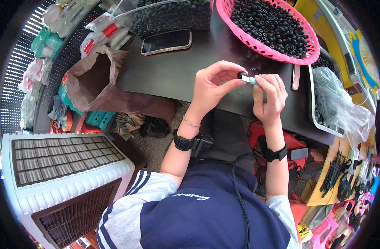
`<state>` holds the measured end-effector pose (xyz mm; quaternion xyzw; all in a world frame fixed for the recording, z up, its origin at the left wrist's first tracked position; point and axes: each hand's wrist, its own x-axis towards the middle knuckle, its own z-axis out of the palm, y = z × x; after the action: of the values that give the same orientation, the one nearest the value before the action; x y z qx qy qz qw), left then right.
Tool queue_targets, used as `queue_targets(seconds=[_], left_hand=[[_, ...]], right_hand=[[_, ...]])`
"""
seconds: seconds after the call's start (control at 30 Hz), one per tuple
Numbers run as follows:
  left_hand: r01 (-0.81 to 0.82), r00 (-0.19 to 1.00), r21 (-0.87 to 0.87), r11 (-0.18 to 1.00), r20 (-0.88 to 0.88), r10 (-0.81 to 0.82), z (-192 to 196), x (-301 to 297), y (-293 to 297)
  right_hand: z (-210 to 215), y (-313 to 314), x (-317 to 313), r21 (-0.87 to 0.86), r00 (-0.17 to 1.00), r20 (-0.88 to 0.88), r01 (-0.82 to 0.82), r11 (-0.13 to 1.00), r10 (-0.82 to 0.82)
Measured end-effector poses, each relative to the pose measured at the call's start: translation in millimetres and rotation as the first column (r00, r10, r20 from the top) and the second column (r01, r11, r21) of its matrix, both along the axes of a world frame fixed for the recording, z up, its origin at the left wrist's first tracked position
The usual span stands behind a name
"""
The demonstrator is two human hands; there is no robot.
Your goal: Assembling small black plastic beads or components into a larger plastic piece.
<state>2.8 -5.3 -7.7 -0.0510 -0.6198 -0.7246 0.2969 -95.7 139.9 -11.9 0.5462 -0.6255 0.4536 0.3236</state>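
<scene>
Above the near part of the dark table, my two hands meet. My left hand (pixel 212 85) pinches a small round black piece (pixel 241 75) between thumb and fingers. My right hand (pixel 269 97) is closed on a small tool with a pale teal body (pixel 253 81) and a flat, light-coloured tip. That tip touches or nearly touches the black piece; the fingers hide the exact contact. Beyond the hands stands a pink plastic basket (pixel 262 52) heaped with small black ring-shaped pieces (pixel 269 29).
A clear box (pixel 169 16) of black pieces and a phone (pixel 166 42) are on the table (pixel 156 74). At right are a slim pink-handled item (pixel 296 77) and a white-rimmed tray (pixel 313 99) with a plastic bag. Left are a brown sack (pixel 94 87) and an air cooler (pixel 69 166).
</scene>
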Motion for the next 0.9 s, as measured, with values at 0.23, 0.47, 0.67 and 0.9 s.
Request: queue_targets(seconds=[0.23,0.47,0.67,0.9], left_hand=[[0.007,1.0,0.002,1.0,0.015,-0.007,1.3,1.4,-1.5],[-0.043,0.998,-0.051,0.998,-0.057,0.04,0.1,-0.8,-2.7],[-0.08,0.995,-0.061,0.995,-0.061,0.076,-1.8,-2.0,-0.8],[-0.087,0.996,-0.092,0.992,-0.04,0.083,-0.7,0.4,-2.0]], right_hand=[[0.6,1.0,0.1,0.009,1.0,-0.025,0.0,1.0,0.001],[0.4,0.5,0.7,0.014,0.999,-0.031,0.012,1.0,-0.011],[1.6,0.4,1.9,0.023,0.998,-0.055,0.024,0.999,-0.023],[1.9,0.2,1.8,0.034,0.996,-0.077,0.035,0.999,-0.033]])
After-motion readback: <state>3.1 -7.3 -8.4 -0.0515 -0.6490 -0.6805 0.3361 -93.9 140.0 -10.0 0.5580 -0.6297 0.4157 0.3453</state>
